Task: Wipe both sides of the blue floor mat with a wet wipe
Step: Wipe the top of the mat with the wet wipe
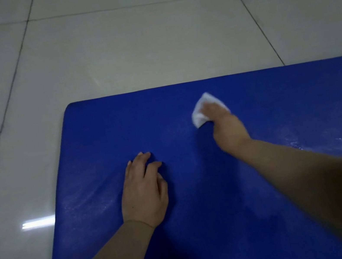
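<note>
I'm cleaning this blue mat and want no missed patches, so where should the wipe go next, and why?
Probably sweep the right hand and its wet wipe left toward the far left corner of the mat: that area looks dry, while wet streaks glisten at the right. Keep the left hand bracing.

Light: dim, cool overall | Glare: bright streak reflecting on the glossy floor tiles [36, 223] at left | Shadow: darkness pooling along the lower right | Blur: right hand [224, 122] softly motion-smeared | Distortion: tile lines splay outward near the edges
</note>
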